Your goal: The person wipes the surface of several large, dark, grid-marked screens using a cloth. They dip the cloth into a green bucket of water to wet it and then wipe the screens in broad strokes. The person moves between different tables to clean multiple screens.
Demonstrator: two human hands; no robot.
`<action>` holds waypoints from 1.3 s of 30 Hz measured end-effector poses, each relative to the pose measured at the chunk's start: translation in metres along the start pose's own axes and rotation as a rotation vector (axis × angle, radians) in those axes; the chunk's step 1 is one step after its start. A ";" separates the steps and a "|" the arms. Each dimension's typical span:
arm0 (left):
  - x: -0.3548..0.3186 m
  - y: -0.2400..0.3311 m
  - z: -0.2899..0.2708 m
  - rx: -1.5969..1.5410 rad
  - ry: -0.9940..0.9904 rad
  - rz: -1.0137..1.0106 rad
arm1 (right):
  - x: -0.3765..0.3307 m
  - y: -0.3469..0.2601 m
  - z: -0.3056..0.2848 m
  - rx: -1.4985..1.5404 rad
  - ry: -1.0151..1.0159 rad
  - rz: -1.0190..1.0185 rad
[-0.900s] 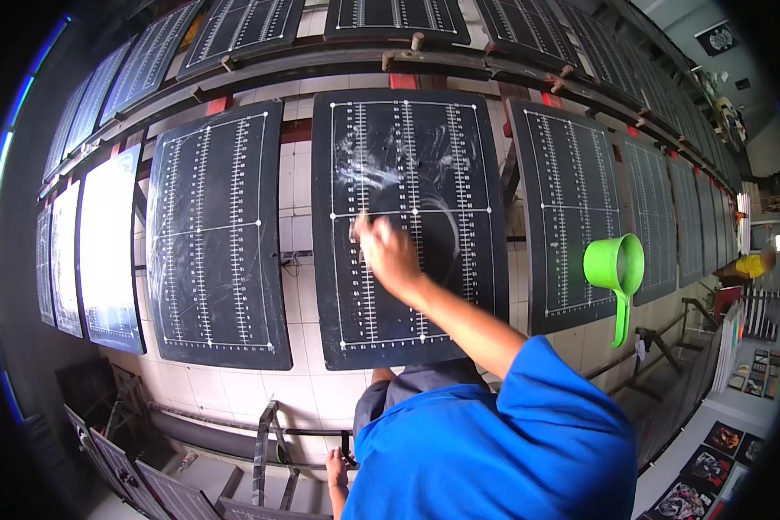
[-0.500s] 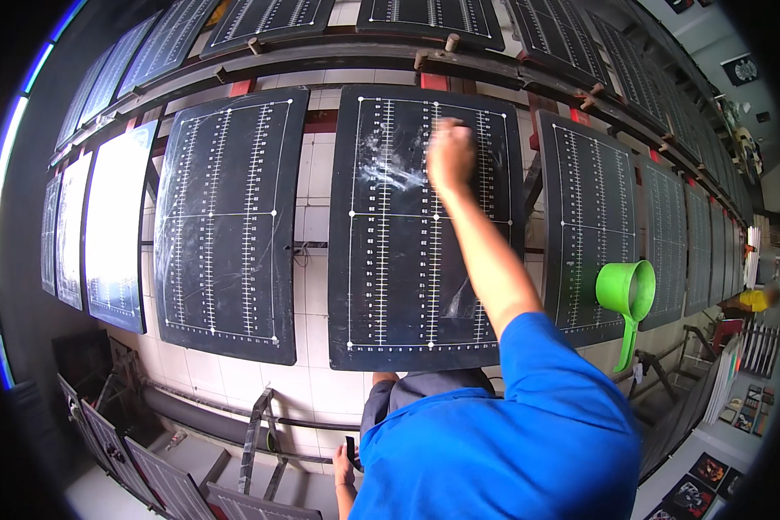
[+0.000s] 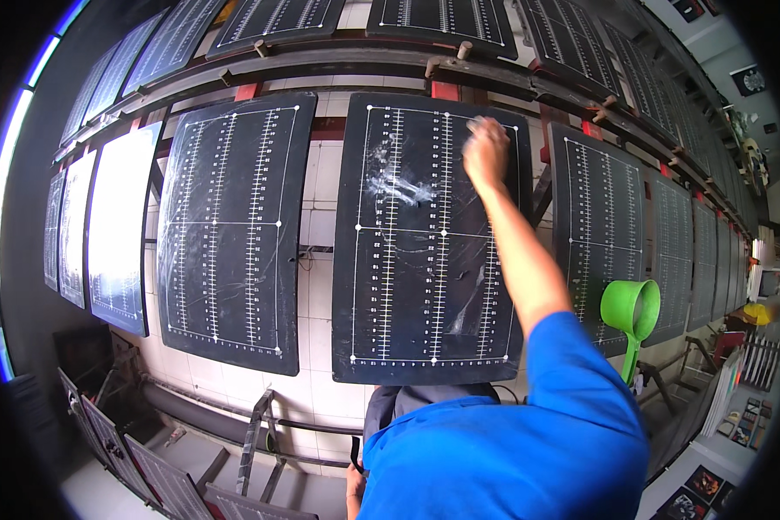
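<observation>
My right hand [image 3: 487, 154] is closed and pressed to the upper right part of a dark board [image 3: 399, 295] printed with white ruler scales and a white frame. A small pale bit shows at the fingertips; what it is cannot be made out. White smears [image 3: 399, 188] lie on the board's upper left, and fainter streaks mark its lower right. Low beside my body, my left hand [image 3: 355, 482] is partly hidden by the blue shirt. Its fingers are curled at a narrow black strip [image 3: 355, 451], whose kind is unclear.
A similar scale-printed board [image 3: 234, 295] stands to the left, another [image 3: 602, 208] to the right. A green dipper [image 3: 626, 305] rests at the right board's lower end. Metal rails [image 3: 347, 54] with short pegs run behind, with more boards beyond. Pale floor tiles [image 3: 321, 303] show between boards.
My right hand has moved right across the board's upper part, away from the white smears. The smears look smaller. My left hand has dropped slightly lower, and the whole view has shifted a little.
</observation>
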State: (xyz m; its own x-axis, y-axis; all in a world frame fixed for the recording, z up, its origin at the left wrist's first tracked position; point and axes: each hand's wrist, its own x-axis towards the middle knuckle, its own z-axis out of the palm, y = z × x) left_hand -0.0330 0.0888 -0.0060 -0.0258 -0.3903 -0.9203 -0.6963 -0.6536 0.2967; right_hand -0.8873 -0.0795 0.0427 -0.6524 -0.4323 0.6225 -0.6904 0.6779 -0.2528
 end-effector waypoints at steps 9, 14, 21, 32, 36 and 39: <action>0.023 0.058 -0.010 -0.356 0.098 -0.111 | -0.139 -0.199 -0.093 0.330 -0.797 -0.541; 0.012 0.041 0.004 -0.195 0.031 -0.207 | -0.129 -0.107 -0.108 0.000 -0.653 -0.387; 0.026 0.059 -0.011 -0.092 -0.011 -0.127 | 0.014 -0.099 0.030 -0.035 -0.227 -0.023; 0.029 0.080 -0.007 -0.144 0.015 -0.107 | -0.133 -0.224 -0.055 0.392 -0.664 -0.328; 0.033 0.078 -0.018 -0.122 0.025 -0.042 | -0.009 -0.192 0.047 0.143 -0.433 -0.142; 0.020 0.070 -0.023 0.014 0.032 0.004 | 0.027 -0.115 0.059 0.009 -0.394 -0.017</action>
State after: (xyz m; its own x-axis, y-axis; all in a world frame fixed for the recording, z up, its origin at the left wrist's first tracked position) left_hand -0.0660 0.0199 0.0019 -0.0063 -0.4136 -0.9104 -0.7060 -0.6430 0.2970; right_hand -0.8437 -0.2046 0.0444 -0.7094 -0.6401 0.2949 -0.7040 0.6638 -0.2526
